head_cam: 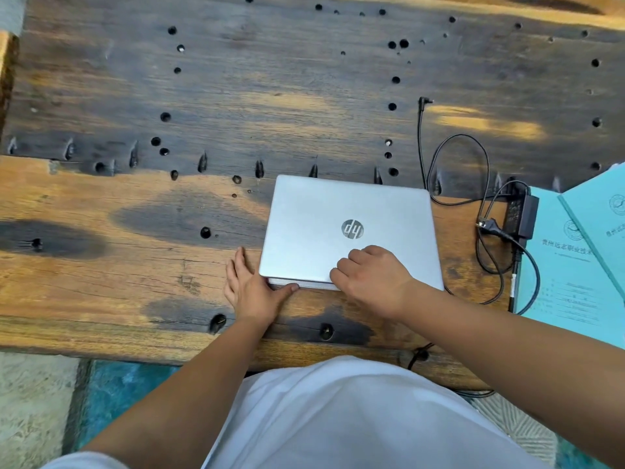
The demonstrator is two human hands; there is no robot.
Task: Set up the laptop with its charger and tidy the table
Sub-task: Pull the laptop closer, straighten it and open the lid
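- Laptop (348, 228) — closed, near table (135, 265) edge.
- Left hand (250, 289): fingers straight beside its left corner, thumb against front.
- Right hand (372, 275): curled fingers resting on lid, grasping nothing.
- Charger (521, 211) — right, unplugged.

One closed silver laptop (351, 228) lies near the middle of one dark-stained wooden table (135, 231). To its right sits one black charger brick (522, 211) with one looped black cable (456, 170), one barrel plug (424, 101) at the far end and one wall plug (488, 226). Two pale blue printed booklets (568, 265) overlap at the right edge. Two bare hands, the left hand (252, 286) and the right hand (372, 275), are at the laptop's near edge
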